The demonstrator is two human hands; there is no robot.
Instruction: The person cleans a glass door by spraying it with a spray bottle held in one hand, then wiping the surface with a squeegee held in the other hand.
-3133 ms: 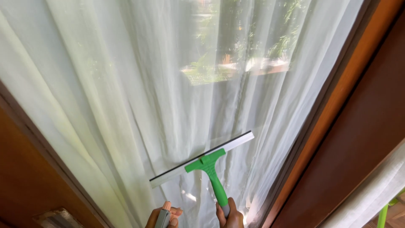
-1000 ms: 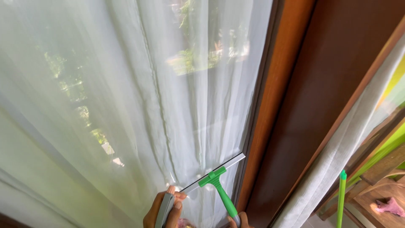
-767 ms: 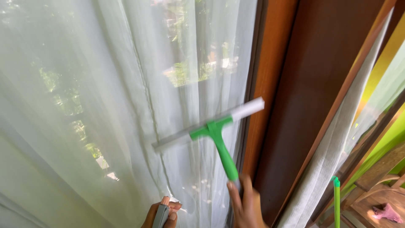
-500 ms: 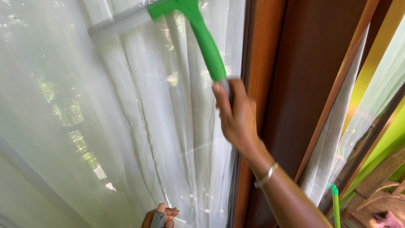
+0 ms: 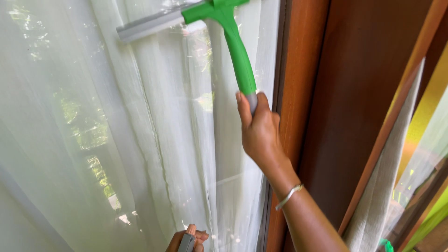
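Green-handled window squeegee (image 5: 235, 51) sits high in the head view, blade end up, handle end down. Long axis of handle runs from lower right up to upper left, slightly tilted off vertical. Grey blade bar (image 5: 149, 25) crosses the top, slanting down to the left; its right part is cut off by the top frame edge. Blade lies against the window glass (image 5: 70, 116), with white sheer curtain (image 5: 177, 154) hanging behind the pane.

Right hand (image 5: 259, 130) is raised, arm coming up from lower right. Its grip is closed tight around the grey lower tip of the squeegee handle, fingers wrapped, thumb along the left side. Thin silver bracelet (image 5: 288, 196) on the wrist.

Left hand (image 5: 186, 240) is low at the bottom edge, mostly cut off. Fingers curl round a small grey object (image 5: 187, 241); cannot tell what it is. Grip looks closed on it. Well apart from the squeegee.

Brown wooden window frame (image 5: 298, 93) runs upright just right of the right hand, nearly touching the knuckles. Darker brown panel (image 5: 368, 93) beside it. Second strip of white curtain (image 5: 387, 186) further right, plus a green bit (image 5: 385, 244) at the bottom edge, too small to identify.
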